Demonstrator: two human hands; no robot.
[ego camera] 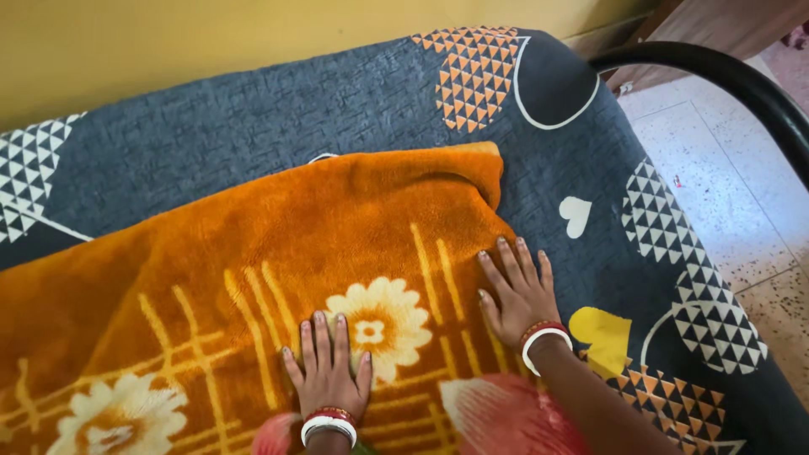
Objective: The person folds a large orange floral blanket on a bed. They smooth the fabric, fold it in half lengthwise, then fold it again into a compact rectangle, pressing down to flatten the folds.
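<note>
Had both hands flat, fingers spread, on the fluffy orange floral blanket (pixel 253 253) on the grey patterned bed (pixel 253 118). Left hand (pixel 327 371) mid-blanket; right hand (pixel 516 291) nearer its right edge, folded corner just beyond.

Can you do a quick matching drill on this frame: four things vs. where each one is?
Things:
1. left hand
2. right hand
3. orange blanket
4. black metal rail

Places:
A. flat at the blanket's right edge
B. spread over the dark grey bedsheet
C. curving above the speckled floor, top right
D. flat beside the white flower print

Pairs: 1-D, 2-A, 3-B, 4-C
</note>
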